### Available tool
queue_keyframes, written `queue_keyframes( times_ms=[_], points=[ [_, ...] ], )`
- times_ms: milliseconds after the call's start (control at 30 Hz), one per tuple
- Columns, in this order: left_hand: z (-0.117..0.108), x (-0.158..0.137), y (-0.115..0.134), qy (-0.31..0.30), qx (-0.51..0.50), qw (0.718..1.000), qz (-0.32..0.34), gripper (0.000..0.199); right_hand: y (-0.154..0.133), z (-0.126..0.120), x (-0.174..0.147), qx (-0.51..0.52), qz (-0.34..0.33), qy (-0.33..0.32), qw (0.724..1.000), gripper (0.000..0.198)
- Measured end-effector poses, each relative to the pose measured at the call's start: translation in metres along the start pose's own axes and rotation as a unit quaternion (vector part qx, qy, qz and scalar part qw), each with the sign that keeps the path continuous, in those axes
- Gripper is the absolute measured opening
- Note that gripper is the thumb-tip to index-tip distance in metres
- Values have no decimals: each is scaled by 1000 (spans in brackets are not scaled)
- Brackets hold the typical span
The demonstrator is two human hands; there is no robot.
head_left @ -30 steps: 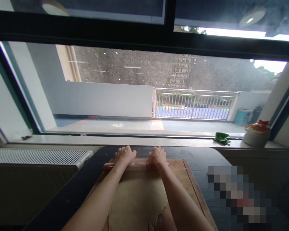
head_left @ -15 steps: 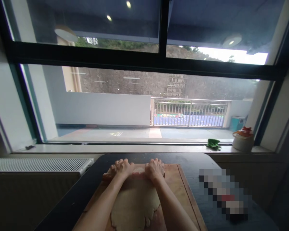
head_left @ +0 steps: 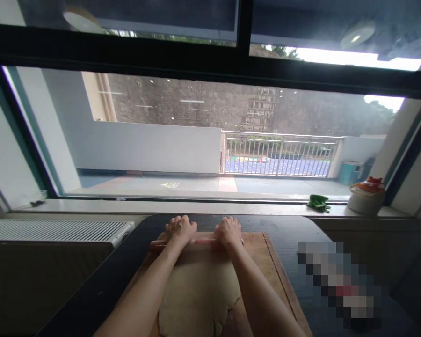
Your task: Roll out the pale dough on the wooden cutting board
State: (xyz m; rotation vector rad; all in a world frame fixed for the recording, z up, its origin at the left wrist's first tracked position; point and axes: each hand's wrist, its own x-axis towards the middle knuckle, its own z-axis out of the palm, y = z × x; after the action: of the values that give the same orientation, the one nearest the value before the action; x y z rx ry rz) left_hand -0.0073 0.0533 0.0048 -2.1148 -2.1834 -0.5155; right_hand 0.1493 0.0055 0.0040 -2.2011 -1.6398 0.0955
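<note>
Rolling pin (head_left: pixel 204 242) held beneath left hand (head_left: pixel 180 230) and right hand (head_left: pixel 228 230), each curled closed over it near one end. Dough sheet (head_left: pixel 200 288) spread on wooden board (head_left: pixel 257 245), nearside of pin and both hands.

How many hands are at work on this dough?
2. The left hand is over the left part of the rolling pin; the right hand is over its right part, near the board's far end. No others show.
</note>
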Motion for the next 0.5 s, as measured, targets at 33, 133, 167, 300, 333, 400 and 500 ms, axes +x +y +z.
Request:
queue_keyframes(
  times_ms=[33,133,167,300,333,400,500],
  points=[
    [1,5,0,-5,-4,1000,2,38,0,1,5,-2,1,-5,1000,32],
    [3,15,1,-25,-16,1000,-8,40,0,3,16,-7,3,-19,1000,33],
    [4,16,1,-31,-18,999,-10,41,0,3,17,-7,4,-22,1000,33],
    [2,11,1,-41,-11,999,-5,41,1,2,14,-7,7,-26,1000,33],
    [0,8,1,-43,-9,999,-5,40,1,1,11,-6,8,-24,1000,33],
    [-2,-1,1,-41,-6,999,-9,39,2,-1,3,-5,8,-17,1000,33],
    [-6,-16,1,-25,-3,999,-23,38,1,-5,-15,-3,8,3,1000,32]
  ],
)
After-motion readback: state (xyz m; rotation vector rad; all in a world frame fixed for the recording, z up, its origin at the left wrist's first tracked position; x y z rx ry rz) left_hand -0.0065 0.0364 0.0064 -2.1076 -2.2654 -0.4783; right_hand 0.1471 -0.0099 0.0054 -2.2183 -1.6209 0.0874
